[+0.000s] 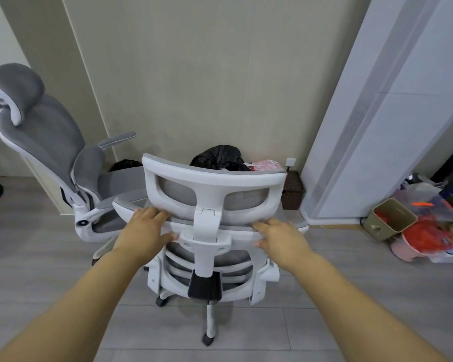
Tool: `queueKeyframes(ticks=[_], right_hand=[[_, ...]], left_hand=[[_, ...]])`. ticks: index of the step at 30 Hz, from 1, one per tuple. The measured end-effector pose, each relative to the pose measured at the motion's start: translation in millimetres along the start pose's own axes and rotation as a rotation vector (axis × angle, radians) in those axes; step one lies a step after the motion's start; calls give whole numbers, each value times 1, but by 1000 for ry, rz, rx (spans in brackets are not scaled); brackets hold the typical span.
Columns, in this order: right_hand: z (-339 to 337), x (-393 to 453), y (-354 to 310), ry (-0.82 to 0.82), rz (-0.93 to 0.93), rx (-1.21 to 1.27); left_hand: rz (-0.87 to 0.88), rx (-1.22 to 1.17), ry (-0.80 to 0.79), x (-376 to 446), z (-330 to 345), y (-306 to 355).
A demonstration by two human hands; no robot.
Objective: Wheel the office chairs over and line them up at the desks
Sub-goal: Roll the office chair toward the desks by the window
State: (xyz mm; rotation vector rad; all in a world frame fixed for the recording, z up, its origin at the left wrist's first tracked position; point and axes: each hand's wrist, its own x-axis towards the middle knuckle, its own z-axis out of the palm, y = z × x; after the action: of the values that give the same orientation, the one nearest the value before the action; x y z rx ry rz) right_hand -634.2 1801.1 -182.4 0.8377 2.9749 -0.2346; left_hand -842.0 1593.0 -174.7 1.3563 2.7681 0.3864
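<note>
1. Far left of the left hand, a second chair (47, 142) with grey mesh and a white frame stands side-on by the wall, its headrest tilted up and one armrest raised.
2. The left hand (144, 228) grips the top edge of the near chair's backrest, fingers curled over the rim and thumb pressed on the back face, just left of the headrest post.
3. Between the two hands stands the near chair (209, 231), its back to the camera; its white headrest (215, 186) rises just above the hands and its castors rest on the grey floor (351, 296) below them.
4. Beyond the headrest, a black bag (220, 155) lies against the wall.
5. The right hand (280, 239) holds the same top edge right of the post, fingers laid along the rim and thumb below it.
6. Right of the right hand rises a tall white unit (377, 126); further right a beige bin (392, 218) lies tipped among clutter.
</note>
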Motion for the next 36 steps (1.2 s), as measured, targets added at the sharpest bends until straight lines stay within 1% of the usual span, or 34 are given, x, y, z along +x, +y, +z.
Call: queueKeyframes(ticks=[4, 8, 13, 19, 24, 29, 32, 36], right_hand=[[5, -27, -12, -13, 9, 17], [14, -70, -30, -4, 7, 13], [13, -141, -41, 10, 25, 8], [10, -220, -37, 21, -32, -20], [16, -259, -24, 49, -120, -65], [26, -286, -11, 204, -302, -67], [33, -296, 0, 166, -378, -40], [31, -311, 9, 168, -431, 38]], left_hand=[[-15, -24, -26, -27, -4, -1], [-22, -43, -44, -74, -7, -6], [14, -76, 12, -145, -5, 4], [27, -78, 89, -228, 4, 24], [-60, -117, 126, -279, 5, 52], [-192, -124, 179, -323, 12, 83], [-264, -126, 212, -352, 16, 102], [-335, -83, 273, -397, 25, 128]])
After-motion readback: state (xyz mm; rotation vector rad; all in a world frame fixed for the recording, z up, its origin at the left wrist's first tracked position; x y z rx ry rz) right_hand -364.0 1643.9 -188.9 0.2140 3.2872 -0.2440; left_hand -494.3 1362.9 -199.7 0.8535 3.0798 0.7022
